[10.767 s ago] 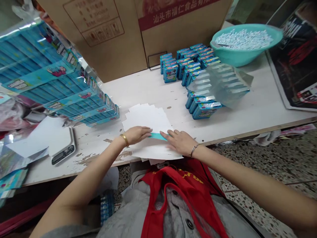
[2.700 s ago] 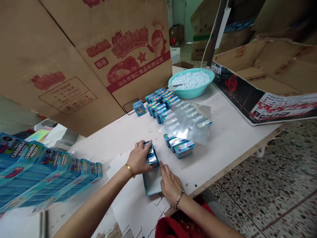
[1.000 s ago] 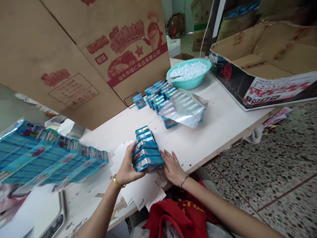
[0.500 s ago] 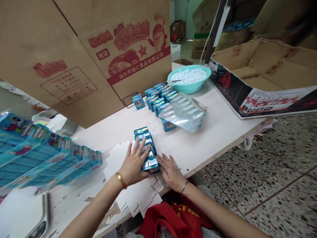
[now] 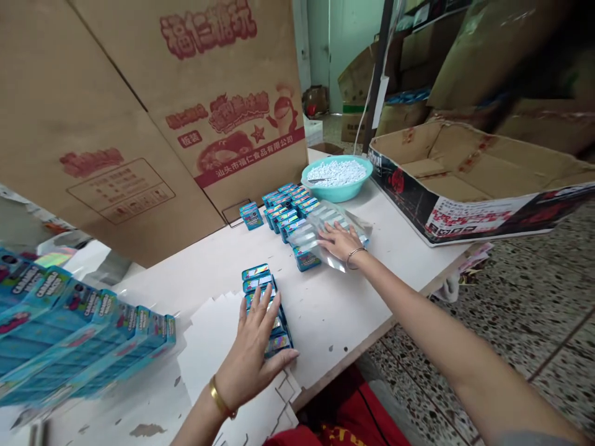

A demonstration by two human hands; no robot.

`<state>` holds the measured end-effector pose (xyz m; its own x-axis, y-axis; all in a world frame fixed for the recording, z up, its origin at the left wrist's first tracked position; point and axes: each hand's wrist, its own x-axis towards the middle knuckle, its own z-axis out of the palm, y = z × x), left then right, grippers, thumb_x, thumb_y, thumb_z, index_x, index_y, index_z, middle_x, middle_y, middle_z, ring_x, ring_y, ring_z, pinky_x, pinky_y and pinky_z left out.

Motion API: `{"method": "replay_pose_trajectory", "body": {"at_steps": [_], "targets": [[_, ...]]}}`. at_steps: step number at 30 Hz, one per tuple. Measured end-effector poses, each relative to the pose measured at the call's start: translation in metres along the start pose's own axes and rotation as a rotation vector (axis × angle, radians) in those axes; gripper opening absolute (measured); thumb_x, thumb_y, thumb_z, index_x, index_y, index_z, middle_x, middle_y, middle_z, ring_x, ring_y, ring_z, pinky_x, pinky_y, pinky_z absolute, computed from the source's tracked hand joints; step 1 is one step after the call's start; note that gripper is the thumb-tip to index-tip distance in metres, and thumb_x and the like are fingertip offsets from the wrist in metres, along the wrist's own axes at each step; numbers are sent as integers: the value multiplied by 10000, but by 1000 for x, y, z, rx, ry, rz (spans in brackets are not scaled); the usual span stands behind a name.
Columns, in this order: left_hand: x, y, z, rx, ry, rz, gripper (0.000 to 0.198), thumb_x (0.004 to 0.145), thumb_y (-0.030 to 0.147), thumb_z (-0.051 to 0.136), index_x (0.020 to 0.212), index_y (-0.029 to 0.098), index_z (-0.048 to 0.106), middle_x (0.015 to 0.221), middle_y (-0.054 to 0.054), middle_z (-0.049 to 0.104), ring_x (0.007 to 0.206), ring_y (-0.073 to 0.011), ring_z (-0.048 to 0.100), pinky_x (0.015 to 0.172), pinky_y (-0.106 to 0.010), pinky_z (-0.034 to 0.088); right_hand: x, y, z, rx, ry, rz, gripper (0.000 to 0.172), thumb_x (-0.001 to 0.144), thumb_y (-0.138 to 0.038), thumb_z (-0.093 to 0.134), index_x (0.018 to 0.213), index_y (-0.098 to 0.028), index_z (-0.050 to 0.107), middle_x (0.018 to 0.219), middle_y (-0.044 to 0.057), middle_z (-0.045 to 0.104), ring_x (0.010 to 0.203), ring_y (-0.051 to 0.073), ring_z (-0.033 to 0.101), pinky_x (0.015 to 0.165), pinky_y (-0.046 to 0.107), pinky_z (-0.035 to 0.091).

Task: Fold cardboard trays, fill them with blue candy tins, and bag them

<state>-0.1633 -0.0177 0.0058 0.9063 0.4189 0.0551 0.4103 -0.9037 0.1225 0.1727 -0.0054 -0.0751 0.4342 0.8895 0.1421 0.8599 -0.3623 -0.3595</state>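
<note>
Row of small blue boxes: laid near the front edge of the white table, partly on white card blanks, and pressed under the left hand, flat with fingers spread. Right hand: held well apart from the left and laid flat, unclenched, on clear plastic bags draped over further blue boxes beside a teal basin.

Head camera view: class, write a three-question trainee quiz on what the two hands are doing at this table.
1. True or false: the left hand lies flat on a row of small blue boxes.
2. The right hand touches: A clear plastic sheet, B phone, C cup?
3. Fill in: the teal bowl holds small white ____.
Key: 1 true; 2 A; 3 pellets.
</note>
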Motion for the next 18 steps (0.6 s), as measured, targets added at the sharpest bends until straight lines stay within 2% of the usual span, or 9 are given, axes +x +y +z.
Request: {"method": "replay_pose_trajectory", "body": {"at_steps": [2, 4, 6, 8, 10, 13, 16, 18], "targets": [[4, 9, -3, -51, 20, 19, 803, 885, 516, 467, 1498, 262, 15, 1558, -139, 119, 1436, -326, 43, 1120, -585, 166, 2, 4, 10, -41, 4, -33, 300, 917, -353, 443, 1106, -315, 673, 1485, -5, 360, 1383, 289, 274, 1099, 575, 167], [9, 13, -3, -80, 17, 54, 770, 891, 474, 487, 1496, 277, 53, 1555, -138, 138, 1433, -331, 82, 1114, -596, 179, -1, 3, 16, -67, 61, -58, 282, 913, -334, 446, 1029, -302, 702, 1486, -8, 362, 1378, 295, 281, 1099, 567, 165], [13, 13, -1, -96, 16, 105, 694, 905, 406, 492, 1486, 297, 129, 1546, -128, 184, 1428, -326, 129, 1108, -607, 191, -3, 2, 18, -25, 118, -49, 340, 927, -369, 413, 1170, -281, 633, 1455, 30, 416, 1363, 280, 315, 1101, 537, 192], [17, 11, 1, -108, 14, 147, 615, 913, 359, 491, 1463, 302, 222, 1537, -117, 223, 1424, -313, 163, 1107, -595, 222, -3, 6, 16, 45, 167, -25, 494, 918, -438, 417, 1356, -215, 471, 1433, 89, 442, 1351, 282, 337, 1091, 499, 242], [20, 9, 3, -126, -1, 171, 562, 914, 357, 488, 1436, 280, 296, 1524, -118, 260, 1418, -295, 202, 1108, -562, 269, -2, 15, 14, 77, 200, -13, 609, 874, -484, 488, 1390, -167, 424, 1449, 127, 409, 1357, 312, 319, 1080, 496, 265], [24, 10, 3, -172, -38, 190, 528, 908, 379, 489, 1407, 263, 359, 1481, -113, 358, 1377, -271, 318, 1104, -516, 324, 2, 38, 12, 101, 207, 11, 472, 866, -449, 515, 1278, -224, 557, 1441, 90, 427, 1356, 317, 320, 1081, 546, 242], [28, 14, 3, -227, -86, 180, 504, 901, 390, 496, 1380, 260, 411, 1404, -100, 474, 1295, -248, 450, 1076, -456, 395, 6, 63, 12, 220, 186, 112, 368, 854, -439, 544, 1172, -278, 635, 1387, 53, 496, 1300, 312, 410, 1065, 607, 226], [31, 20, 3, -266, -126, 163, 484, 898, 393, 499, 1357, 246, 448, 1356, -96, 526, 1239, -230, 510, 1039, -400, 446, 9, 76, 14, 365, 255, 182, 347, 793, -453, 622, 1080, -268, 685, 1308, 56, 573, 1227, 309, 495, 1055, 598, 256]]}}
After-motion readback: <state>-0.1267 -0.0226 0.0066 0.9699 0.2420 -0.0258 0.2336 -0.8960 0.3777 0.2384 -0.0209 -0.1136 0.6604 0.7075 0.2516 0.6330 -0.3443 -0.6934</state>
